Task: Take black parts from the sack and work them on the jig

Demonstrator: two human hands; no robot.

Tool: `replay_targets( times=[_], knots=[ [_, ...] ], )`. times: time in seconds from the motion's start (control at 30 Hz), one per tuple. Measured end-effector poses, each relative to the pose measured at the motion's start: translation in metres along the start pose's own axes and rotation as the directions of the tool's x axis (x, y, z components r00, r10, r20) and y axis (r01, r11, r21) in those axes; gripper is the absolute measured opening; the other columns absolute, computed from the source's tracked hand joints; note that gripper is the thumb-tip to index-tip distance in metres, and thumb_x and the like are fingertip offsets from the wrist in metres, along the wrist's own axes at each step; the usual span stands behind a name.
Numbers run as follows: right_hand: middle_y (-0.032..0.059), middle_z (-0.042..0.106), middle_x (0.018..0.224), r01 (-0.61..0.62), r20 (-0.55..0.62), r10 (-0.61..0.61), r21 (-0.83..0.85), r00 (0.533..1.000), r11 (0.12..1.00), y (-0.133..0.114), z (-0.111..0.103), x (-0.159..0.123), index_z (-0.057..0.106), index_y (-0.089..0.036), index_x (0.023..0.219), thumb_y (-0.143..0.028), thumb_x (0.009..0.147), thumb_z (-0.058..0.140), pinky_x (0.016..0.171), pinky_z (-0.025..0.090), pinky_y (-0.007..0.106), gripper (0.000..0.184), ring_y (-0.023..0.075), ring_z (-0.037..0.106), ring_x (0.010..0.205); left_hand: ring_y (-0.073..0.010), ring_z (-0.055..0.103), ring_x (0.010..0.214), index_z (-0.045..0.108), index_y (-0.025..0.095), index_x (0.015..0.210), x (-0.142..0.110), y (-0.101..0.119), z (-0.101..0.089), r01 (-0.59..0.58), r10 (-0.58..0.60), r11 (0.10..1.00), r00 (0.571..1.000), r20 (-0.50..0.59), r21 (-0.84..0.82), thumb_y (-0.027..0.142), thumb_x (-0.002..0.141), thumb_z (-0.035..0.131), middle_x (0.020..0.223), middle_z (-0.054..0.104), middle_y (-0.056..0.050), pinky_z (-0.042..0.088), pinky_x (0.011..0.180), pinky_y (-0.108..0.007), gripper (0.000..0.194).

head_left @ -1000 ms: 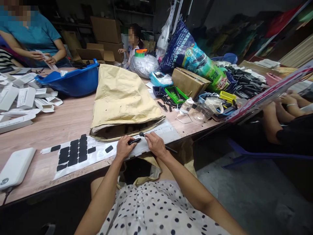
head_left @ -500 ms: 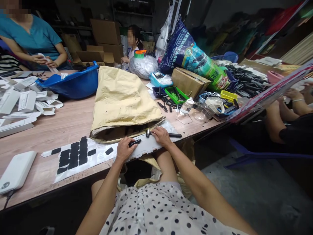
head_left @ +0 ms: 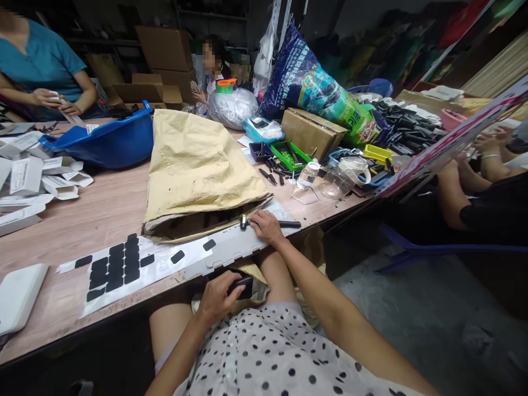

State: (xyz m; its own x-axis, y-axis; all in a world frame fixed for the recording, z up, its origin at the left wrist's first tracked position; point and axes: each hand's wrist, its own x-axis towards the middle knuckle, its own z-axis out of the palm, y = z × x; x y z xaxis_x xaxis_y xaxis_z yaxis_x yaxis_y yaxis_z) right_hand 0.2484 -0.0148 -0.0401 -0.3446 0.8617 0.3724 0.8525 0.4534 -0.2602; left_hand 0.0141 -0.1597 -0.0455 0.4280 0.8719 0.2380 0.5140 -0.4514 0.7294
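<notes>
In the head view, my left hand (head_left: 218, 298) is below the table edge, over my lap, with its fingers closed round a small elongated black plastic piece (head_left: 244, 281). Beneath it an opened tan sack (head_left: 260, 290) lies between my legs. Up on the table, my right hand (head_left: 266, 226) grips a small hammer (head_left: 291, 224); the metal head sticks out to the left and the black handle to the right. Under the hammer lies a flat grey-white board (head_left: 231, 246) along the edge. To its left is a white sheet (head_left: 164, 254) with several black rounded stickers (head_left: 124, 261).
A large tan paper sack (head_left: 202, 165) stands mouth towards me behind the board. A blue basin (head_left: 111, 140) and white boxes (head_left: 25, 176) are at left. A clear jug (head_left: 336, 184), a bottle (head_left: 307, 175) and a green tray (head_left: 289, 154) stand right. Co-workers sit around.
My left hand has moved from the board down over my lap, still holding the black piece. The right hand stays on the hammer. The view has shifted slightly to the right.
</notes>
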Motion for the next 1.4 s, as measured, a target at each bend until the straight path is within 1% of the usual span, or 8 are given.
replay_targets(
  times=[0.27,0.4,0.5,0.67,0.83,1.0,1.2,1.4],
  knots=[
    [0.0072,0.063,0.098,-0.015,0.025,0.015,-0.006,1.0,1.0,-0.002,-0.002,0.001,0.071,-0.025,0.108,-0.024,0.094,0.057,0.081,0.039,0.034,0.019,0.0237,0.052,0.096,-0.0223,0.071,0.092,0.069,0.024,0.098,-0.01,-0.02,0.029,0.43,-0.496,0.851,0.847,0.19,0.302,0.024,0.088,0.056,0.096,0.076,-0.006,0.05,0.076,-0.029,0.017],
    [0.0073,0.063,0.098,-0.017,0.032,0.017,-0.009,0.999,1.0,-0.002,-0.002,0.001,0.071,-0.025,0.108,-0.024,0.095,0.056,0.081,0.039,0.034,0.02,0.0238,0.051,0.095,-0.0238,0.072,0.088,0.071,0.024,0.101,-0.005,-0.007,0.023,0.453,-0.539,0.833,0.793,0.283,0.317,0.026,0.084,0.061,0.092,0.076,-0.006,0.048,0.072,-0.029,0.02],
    [0.0075,0.062,0.098,-0.019,0.032,0.019,-0.004,0.999,1.0,-0.002,-0.002,0.0,0.071,-0.026,0.109,-0.025,0.095,0.056,0.081,0.039,0.034,0.021,0.0241,0.051,0.096,-0.0204,0.069,0.072,0.073,0.024,0.092,0.007,0.008,0.011,0.415,-0.458,0.889,0.826,0.328,0.197,0.029,0.081,0.064,0.075,0.074,-0.002,0.045,0.064,-0.027,0.015],
    [0.0076,0.062,0.099,-0.016,0.033,0.016,-0.01,0.999,1.0,-0.003,-0.002,0.0,0.07,-0.026,0.11,-0.025,0.095,0.055,0.081,0.039,0.034,0.021,0.0239,0.051,0.095,-0.017,0.063,0.063,0.074,0.023,0.088,0.06,0.007,-0.028,0.354,-0.351,0.935,0.933,-0.084,0.015,0.041,0.085,0.056,0.074,0.072,-0.001,0.049,0.065,-0.028,0.026],
    [0.0071,0.063,0.097,-0.016,0.028,0.016,-0.016,0.999,1.0,-0.004,-0.002,0.002,0.071,-0.025,0.107,-0.025,0.095,0.056,0.08,0.039,0.033,0.019,0.0232,0.051,0.094,-0.025,0.065,0.073,0.072,0.02,0.08,0.124,-0.035,-0.06,0.504,-0.359,0.854,0.749,-0.556,0.128,0.037,0.076,0.058,0.076,0.069,-0.008,0.054,0.072,-0.038,0.022],
    [0.0067,0.063,0.097,-0.012,0.028,0.013,-0.022,1.0,1.0,-0.005,-0.002,0.002,0.07,-0.026,0.108,-0.025,0.095,0.056,0.08,0.039,0.033,0.019,0.0231,0.051,0.093,-0.0328,0.063,0.061,0.057,0.023,0.052,0.149,-0.072,-0.058,0.711,-0.542,0.697,0.604,-0.584,0.089,0.031,0.063,0.064,0.051,0.055,-0.009,0.052,0.06,-0.045,0.015],
    [0.0069,0.063,0.097,-0.019,0.03,0.02,-0.021,0.999,1.0,-0.005,-0.002,0.001,0.071,-0.025,0.108,-0.026,0.095,0.056,0.081,0.04,0.033,0.019,0.0232,0.051,0.094,-0.0316,0.06,0.062,0.049,0.025,0.049,0.139,-0.073,-0.056,0.71,-0.543,0.696,0.614,-0.572,0.101,0.03,0.064,0.063,0.049,0.048,-0.006,0.051,0.062,-0.045,0.021],
    [0.0069,0.063,0.097,-0.023,0.02,0.023,-0.003,1.0,1.0,-0.005,-0.002,0.001,0.071,-0.026,0.107,-0.025,0.095,0.056,0.081,0.04,0.034,0.019,0.0232,0.051,0.094,-0.0311,0.058,0.089,0.067,0.022,0.085,0.1,-0.045,-0.058,0.481,-0.268,0.831,0.785,-0.558,0.278,0.042,0.082,0.058,0.086,0.065,-0.01,0.049,0.084,-0.047,0.022]
  ],
)
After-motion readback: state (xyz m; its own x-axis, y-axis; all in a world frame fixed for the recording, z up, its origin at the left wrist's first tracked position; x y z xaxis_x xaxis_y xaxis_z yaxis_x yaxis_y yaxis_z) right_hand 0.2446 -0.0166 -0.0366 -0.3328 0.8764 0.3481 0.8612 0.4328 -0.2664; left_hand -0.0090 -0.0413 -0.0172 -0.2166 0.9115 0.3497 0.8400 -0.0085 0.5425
